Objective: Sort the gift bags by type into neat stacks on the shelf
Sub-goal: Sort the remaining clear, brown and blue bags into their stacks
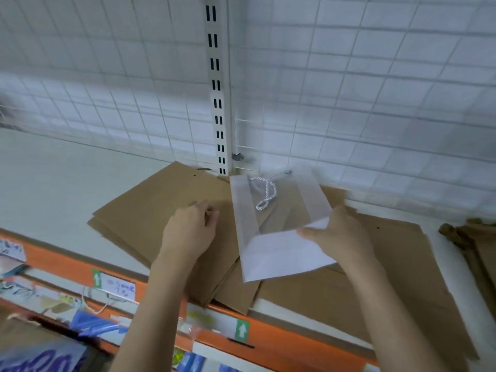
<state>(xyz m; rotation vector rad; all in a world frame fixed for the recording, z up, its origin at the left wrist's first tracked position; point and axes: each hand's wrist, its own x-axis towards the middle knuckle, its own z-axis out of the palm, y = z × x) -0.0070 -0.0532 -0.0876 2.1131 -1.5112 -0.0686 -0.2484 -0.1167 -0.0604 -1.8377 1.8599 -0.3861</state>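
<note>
A flat white gift bag [281, 253] with a clear window and a white rope handle lies tilted over brown paper bags. My right hand [338, 234] grips its lower right corner, thumb on top. My left hand [192, 229] rests with curled fingers on a stack of flat brown paper bags [150, 210] at the left, holding nothing. Another spread of brown bags [389, 267] lies under and to the right of the white bag, reaching the shelf's front edge. The white shelf [53, 178] carries them all.
A white wire grid [349, 89] and a slotted upright post [218, 103] back the shelf. An orange front rail [281, 342] with price labels runs below. Darker brown bags [477, 242] lie at the far right. Coloured goods sit on the shelf below left.
</note>
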